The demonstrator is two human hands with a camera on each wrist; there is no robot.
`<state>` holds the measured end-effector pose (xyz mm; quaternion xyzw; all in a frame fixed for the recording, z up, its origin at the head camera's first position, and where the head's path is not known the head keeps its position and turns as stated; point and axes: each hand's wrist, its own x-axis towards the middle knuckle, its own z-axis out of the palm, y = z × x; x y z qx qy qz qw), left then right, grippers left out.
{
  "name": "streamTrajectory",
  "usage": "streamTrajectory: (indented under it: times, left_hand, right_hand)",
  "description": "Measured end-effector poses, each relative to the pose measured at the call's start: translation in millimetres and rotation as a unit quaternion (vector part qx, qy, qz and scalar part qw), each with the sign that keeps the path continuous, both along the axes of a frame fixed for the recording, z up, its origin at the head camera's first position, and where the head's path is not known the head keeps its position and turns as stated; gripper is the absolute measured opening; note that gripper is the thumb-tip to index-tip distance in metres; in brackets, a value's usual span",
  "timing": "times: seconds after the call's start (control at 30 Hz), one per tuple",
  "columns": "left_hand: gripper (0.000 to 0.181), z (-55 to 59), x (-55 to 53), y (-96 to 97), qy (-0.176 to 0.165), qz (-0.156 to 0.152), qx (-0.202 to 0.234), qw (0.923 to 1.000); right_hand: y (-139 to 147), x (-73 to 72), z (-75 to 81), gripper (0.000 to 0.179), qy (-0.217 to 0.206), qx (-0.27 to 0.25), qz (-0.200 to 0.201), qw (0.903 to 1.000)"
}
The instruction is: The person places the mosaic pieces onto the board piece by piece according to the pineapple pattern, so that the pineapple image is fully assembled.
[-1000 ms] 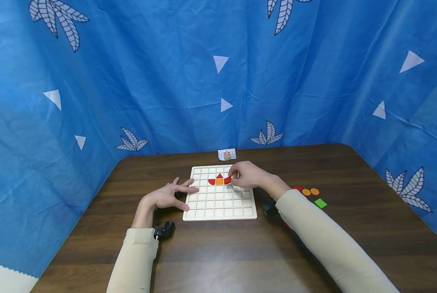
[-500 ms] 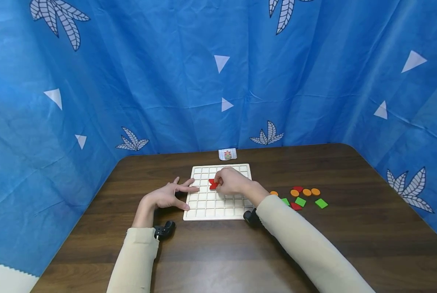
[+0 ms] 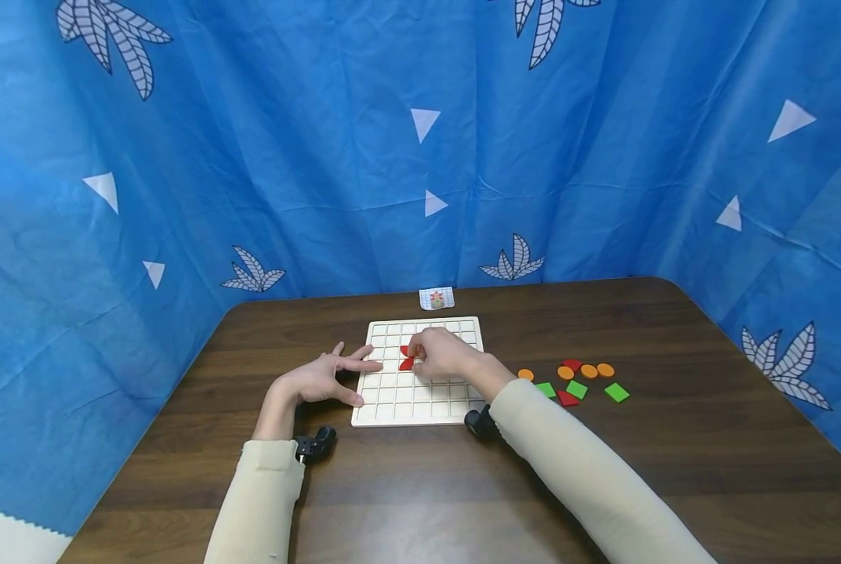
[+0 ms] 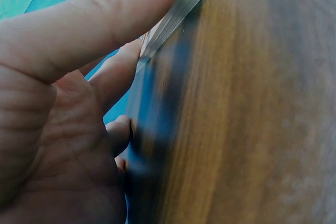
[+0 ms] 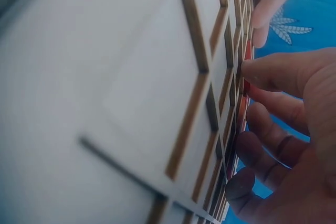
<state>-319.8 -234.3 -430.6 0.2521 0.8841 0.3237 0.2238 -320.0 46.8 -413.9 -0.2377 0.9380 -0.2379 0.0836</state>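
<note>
A white gridded board (image 3: 397,411) lies on the dark wooden table. My left hand (image 3: 314,380) has its fingers spread, with the fingertips and thumb touching the board's left edge. Over the board's upper middle, my right hand (image 3: 448,354) pinches a small red piece (image 3: 407,365) between thumb and fingers, down at a grid cell. Just above that piece another red piece (image 3: 404,351) shows in the grid. The right hand covers the other pieces beside it. In the right wrist view, red (image 5: 248,66) shows at the thumb tip, partly hidden.
Right of the board lie loose orange discs (image 3: 589,371), green squares (image 3: 577,389) and red pieces (image 3: 568,399). A small picture card (image 3: 437,298) lies behind the board. A blue patterned curtain (image 3: 364,157) hangs around the table's back and sides.
My right hand has moved left and slightly nearer from the red piece at the right of the row, bringing a red piece below the left one. My left hand stays in place.
</note>
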Motion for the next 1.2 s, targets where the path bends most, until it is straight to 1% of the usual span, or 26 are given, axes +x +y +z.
streamTrajectory:
  times: [0.27,0.43,0.6,0.73,0.93,1.03,1.2]
  left_hand:
    - [0.069,0.0,0.5,0.7,0.001,0.003,-0.007,1.0]
    - [0.069,-0.2,0.3,-0.3,0.0,0.004,-0.008,1.0]
    - [0.068,-0.4,0.0,-0.5,-0.001,0.006,-0.008,1.0]
    - [0.067,-0.6,-1.2,1.1,-0.003,0.005,-0.007,1.0]
    - [0.068,-0.7,-2.4,3.5,-0.005,0.007,-0.011,0.9999]
    - [0.068,-0.6,-1.7,2.6,-0.003,0.005,-0.017,0.9998]
    - [0.068,0.2,-1.2,1.2,0.001,0.001,-0.012,0.9999]
  right_hand:
    - [0,2.4,-1.3,0.024,-0.003,-0.012,-0.003,0.9999]
    - [1,4.2,-0.7,0.02,0.008,-0.023,0.013,0.9996]
    - [6,7.1,3.9,0.015,0.017,-0.032,0.024,0.9991]
    - [22,13.4,7.8,0.01,0.02,-0.046,0.019,0.9985]
    - [59,24.1,11.8,0.012,0.014,-0.06,-0.009,0.9981]
    - [76,31.3,19.0,0.014,0.004,-0.065,-0.027,0.9975]
    - [98,43.1,31.4,0.014,0.009,-0.068,-0.04,0.9968]
